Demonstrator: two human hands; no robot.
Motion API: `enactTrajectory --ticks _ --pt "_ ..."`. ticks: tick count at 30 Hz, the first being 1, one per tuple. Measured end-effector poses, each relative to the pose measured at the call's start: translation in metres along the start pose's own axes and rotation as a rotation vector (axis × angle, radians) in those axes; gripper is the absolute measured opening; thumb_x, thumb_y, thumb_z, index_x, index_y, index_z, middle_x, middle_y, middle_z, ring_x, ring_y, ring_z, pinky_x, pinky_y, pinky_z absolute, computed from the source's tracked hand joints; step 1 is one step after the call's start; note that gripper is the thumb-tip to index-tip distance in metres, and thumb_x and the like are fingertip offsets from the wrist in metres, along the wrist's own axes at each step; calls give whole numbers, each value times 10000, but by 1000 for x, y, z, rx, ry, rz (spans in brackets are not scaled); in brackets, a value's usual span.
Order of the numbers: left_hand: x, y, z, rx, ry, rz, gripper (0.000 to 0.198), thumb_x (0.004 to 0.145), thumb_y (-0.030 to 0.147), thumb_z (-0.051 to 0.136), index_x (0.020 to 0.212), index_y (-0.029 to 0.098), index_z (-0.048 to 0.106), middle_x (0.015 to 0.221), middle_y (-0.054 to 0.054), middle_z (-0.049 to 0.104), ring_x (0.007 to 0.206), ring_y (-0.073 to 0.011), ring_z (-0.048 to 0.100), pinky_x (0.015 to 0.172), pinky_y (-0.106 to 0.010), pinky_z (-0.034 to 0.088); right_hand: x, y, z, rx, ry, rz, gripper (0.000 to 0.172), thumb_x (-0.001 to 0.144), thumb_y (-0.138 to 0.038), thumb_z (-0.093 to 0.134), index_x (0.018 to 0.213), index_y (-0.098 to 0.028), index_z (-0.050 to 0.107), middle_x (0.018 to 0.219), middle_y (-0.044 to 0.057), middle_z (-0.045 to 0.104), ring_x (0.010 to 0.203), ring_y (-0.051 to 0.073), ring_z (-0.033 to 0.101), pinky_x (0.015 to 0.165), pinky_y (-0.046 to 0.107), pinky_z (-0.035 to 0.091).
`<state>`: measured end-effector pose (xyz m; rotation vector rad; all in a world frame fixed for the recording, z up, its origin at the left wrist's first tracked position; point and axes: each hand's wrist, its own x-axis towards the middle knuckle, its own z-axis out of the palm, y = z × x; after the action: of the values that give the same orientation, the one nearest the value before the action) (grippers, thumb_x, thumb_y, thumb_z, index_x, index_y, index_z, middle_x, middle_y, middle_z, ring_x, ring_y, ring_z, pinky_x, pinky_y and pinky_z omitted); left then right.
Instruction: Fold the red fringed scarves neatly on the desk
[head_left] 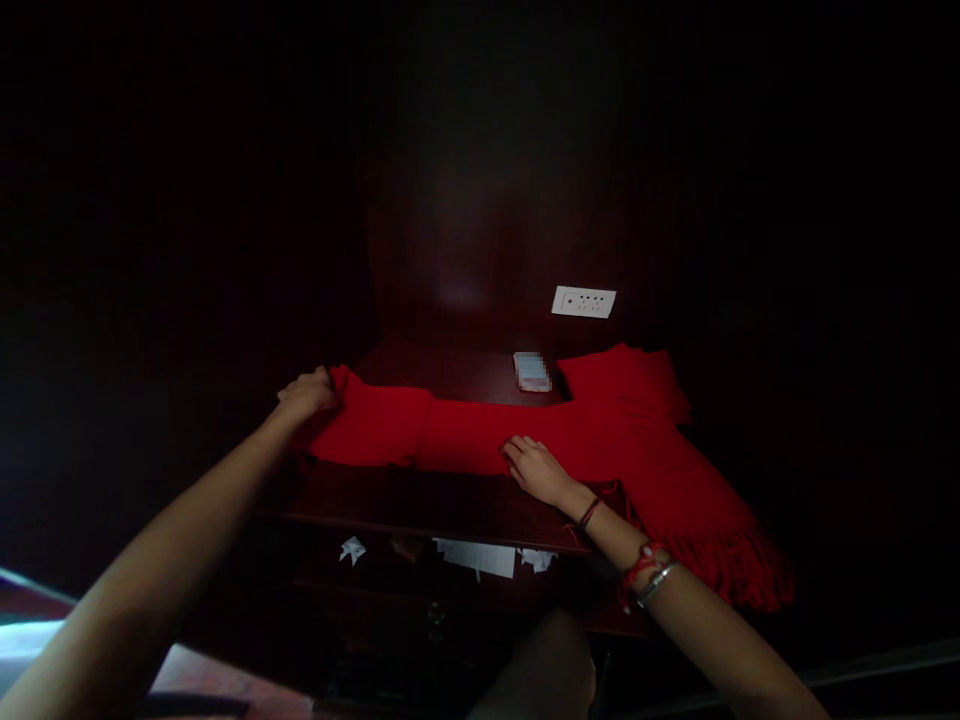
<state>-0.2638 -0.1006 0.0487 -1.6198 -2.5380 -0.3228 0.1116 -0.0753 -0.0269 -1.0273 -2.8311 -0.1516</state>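
Note:
A long red scarf (465, 432) lies across a dark wooden desk, flattened into a strip, with its fringed end hanging over the front edge at the right. At the strip's left end, my left hand (307, 390) is closed on the cloth; part of its fingers is hidden. My right hand (535, 468) rests palm down on the middle of the strip, near its front edge, fingers stretched out and slightly bent. Another part of the scarf spreads toward the back right.
A phone (532, 371) lies behind the scarf, below a white wall socket (583, 302). Under the desktop, an open shelf holds a white paper sheet (480, 558) and crumpled paper (352, 550). My knee (551, 660) is close below. Dark panels surround the desk.

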Motion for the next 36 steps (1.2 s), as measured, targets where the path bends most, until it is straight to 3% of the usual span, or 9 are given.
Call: enactTrajectory --ticks 2,6,12,15,17,21,23,27,36 --pt "-3 22 -20 97 92 -160 235 730 197 485 906 44 518 863 -164 570 846 -325 520 695 -472 381 0 0 1 8 14 -7 248 820 -169 348 1025 -171 487 1015 89 505 928 185 445 821 319 345" --pt "-28 91 -30 144 278 -66 362 842 70 168 1084 4 428 1079 -220 466 1028 -316 412 802 -452 325 1 0 3 17 20 -11 255 825 -171 341 1033 -172 487 1020 90 503 928 180 444 821 315 345" --pt "-82 164 26 70 -107 251 294 777 254 478 1040 130 523 1067 -162 496 904 -263 515 673 -327 437 0 1 4 4 14 -16 262 825 -169 331 1027 -161 498 1005 94 506 921 184 452 813 311 347" --pt "-85 152 29 56 -52 371 452 755 384 488 1144 158 454 1207 -177 378 1032 -301 434 746 -354 422 -1 5 3 24 9 -39 266 825 -170 336 1035 -158 498 1012 93 508 930 176 459 825 309 344" --pt "-78 130 22 93 -17 283 536 749 454 457 1192 157 403 1243 -191 334 1084 -335 374 768 -388 408 2 9 1 66 -13 -58 258 817 -171 357 1026 -154 507 1013 93 516 935 168 466 827 299 348" --pt "-67 89 18 154 -362 222 621 609 423 601 1152 161 449 1137 -178 456 989 -306 471 745 -348 423 16 7 -2 240 -12 -19 236 781 -136 404 966 -140 549 972 87 554 904 148 501 816 260 365" --pt "-66 78 24 117 -381 304 467 626 300 582 1073 180 516 1064 -138 521 948 -258 509 750 -309 419 28 0 -4 377 32 52 230 758 -112 422 938 -139 563 947 79 577 876 139 521 804 246 376" --pt "-63 71 31 7 -257 326 293 648 148 472 910 193 596 945 -88 594 899 -212 539 731 -271 411 53 -23 -6 824 34 261 167 727 -97 462 834 -167 570 822 27 615 761 119 558 722 239 426" --pt "-48 83 -10 -430 -281 350 225 629 206 453 770 141 616 689 -14 626 655 -130 554 570 -198 382 93 -60 -15 1732 -149 561 155 814 -244 429 712 -142 486 559 -3 563 503 83 568 506 198 481"
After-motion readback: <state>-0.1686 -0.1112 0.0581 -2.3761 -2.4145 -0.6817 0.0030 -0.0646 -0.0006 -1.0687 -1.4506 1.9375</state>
